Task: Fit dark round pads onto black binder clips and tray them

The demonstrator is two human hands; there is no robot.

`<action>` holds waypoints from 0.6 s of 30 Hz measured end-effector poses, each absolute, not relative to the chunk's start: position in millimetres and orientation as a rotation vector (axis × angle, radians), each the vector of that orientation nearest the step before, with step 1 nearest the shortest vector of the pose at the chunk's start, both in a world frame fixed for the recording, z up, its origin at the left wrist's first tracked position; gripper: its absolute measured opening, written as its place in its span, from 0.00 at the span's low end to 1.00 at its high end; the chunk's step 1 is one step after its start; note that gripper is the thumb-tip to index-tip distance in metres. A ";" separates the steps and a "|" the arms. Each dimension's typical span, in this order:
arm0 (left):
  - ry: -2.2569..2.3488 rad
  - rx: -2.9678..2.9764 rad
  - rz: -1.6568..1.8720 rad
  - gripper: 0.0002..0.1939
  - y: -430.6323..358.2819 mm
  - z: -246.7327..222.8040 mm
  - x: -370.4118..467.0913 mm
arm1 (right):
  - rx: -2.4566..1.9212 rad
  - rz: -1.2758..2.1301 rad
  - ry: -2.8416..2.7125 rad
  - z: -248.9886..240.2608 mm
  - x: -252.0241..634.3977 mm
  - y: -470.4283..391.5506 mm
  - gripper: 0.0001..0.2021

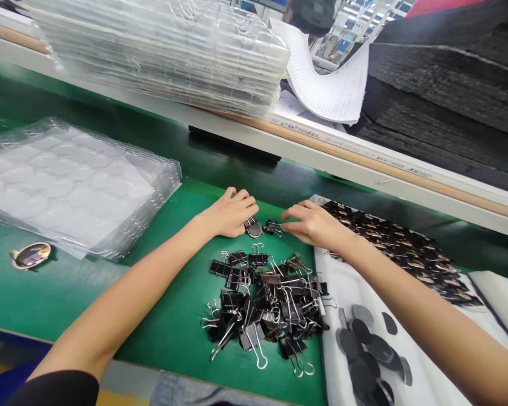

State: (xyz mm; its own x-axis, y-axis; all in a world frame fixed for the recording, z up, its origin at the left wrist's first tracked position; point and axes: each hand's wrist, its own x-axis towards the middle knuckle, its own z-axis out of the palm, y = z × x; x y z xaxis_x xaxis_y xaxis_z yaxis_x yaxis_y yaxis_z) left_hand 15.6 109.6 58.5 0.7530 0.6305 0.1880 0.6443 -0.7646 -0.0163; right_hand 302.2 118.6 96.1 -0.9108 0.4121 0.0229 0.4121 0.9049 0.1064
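My left hand point(232, 213) is closed around a small round dark piece with a light rim point(253, 227), near the back of the green table. Just right of that piece lies a black binder clip point(273, 227) with wire handles. My right hand point(310, 224) is beside this clip, its fingertips close to the wire handles; whether they touch cannot be made out. Its fingers are apart. In front of both hands spreads a pile of black binder clips point(271, 304).
Stacked clear trays point(68, 180) sit at the left, near an oval piece point(31, 255). At right, a white sheet point(334, 282) bears black discs point(364, 349) and rows of clipped pieces point(389, 248). A shelf edge point(342, 149) crosses behind, holding more trays point(165, 56) and black foam point(444, 96).
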 end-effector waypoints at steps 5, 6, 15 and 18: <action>-1.244 -3.072 -0.044 0.17 113.2 66.9 10.1 | 1.601 -0.412 3.049 81.4 275.4 125.7 0.16; -1.261 -3.074 -0.009 0.18 113.3 67.6 9.8 | 1.885 -0.549 2.937 74.2 265.6 128.5 0.17; -1.273 -3.045 0.002 0.19 106.4 67.2 16.2 | 2.348 -0.582 2.496 27.0 217.1 143.7 0.29; -1.297 -3.052 0.024 0.18 106.6 68.7 16.1 | 1.609 -0.628 2.989 30.9 229.5 140.6 0.32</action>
